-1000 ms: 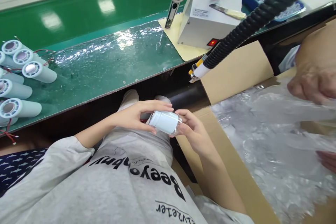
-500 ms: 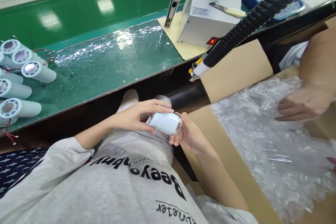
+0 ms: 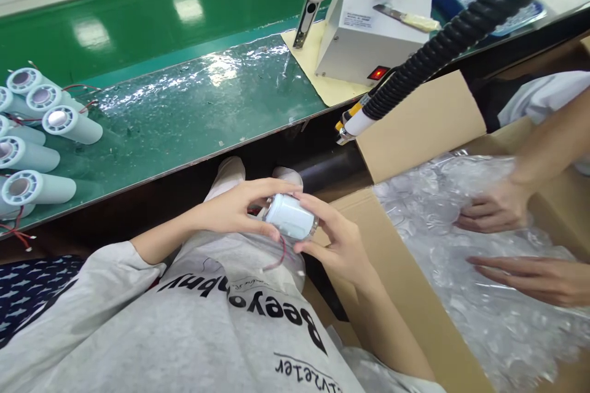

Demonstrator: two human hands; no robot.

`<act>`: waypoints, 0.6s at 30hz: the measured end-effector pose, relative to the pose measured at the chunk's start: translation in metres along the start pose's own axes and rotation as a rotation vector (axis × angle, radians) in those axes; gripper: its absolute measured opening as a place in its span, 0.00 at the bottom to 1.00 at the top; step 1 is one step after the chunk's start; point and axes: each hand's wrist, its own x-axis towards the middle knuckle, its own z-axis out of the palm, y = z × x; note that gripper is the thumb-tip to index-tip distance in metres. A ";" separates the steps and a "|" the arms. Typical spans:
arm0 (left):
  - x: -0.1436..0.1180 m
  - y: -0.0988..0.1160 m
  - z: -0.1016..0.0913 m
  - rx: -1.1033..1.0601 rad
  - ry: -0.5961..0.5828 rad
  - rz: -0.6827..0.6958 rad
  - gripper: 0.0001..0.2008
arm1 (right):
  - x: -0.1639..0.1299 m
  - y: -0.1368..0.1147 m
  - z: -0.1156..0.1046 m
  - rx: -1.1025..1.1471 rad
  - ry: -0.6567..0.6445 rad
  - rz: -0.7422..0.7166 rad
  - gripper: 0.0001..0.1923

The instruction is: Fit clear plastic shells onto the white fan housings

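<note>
Six white cylinders [image 3: 59, 124] lie on the green bench, and a seventh [image 3: 290, 217] is held. One cardboard box [image 3: 415, 129] stands beside it. Four hands show.

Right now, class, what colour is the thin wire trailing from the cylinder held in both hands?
Red. The wire hangs below the white cylinder, clearest in the head view.

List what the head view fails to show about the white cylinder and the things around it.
- White cylinder: its far end, covered by the left hand and right hand.
- Thin red wire: where it joins, too small.
- Cylinders on the bench: the row is cut by the left edge.
- Carton: contents hidden under bubble wrap.
</note>
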 end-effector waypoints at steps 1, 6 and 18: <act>0.000 0.000 -0.001 0.018 -0.031 0.049 0.37 | -0.001 0.000 0.001 0.094 0.008 0.054 0.29; -0.003 0.000 -0.005 -0.027 -0.100 0.015 0.37 | -0.004 -0.003 0.002 0.323 0.023 0.201 0.26; -0.011 -0.008 -0.009 -0.162 -0.029 -0.322 0.30 | -0.007 0.005 0.018 0.298 -0.045 0.401 0.39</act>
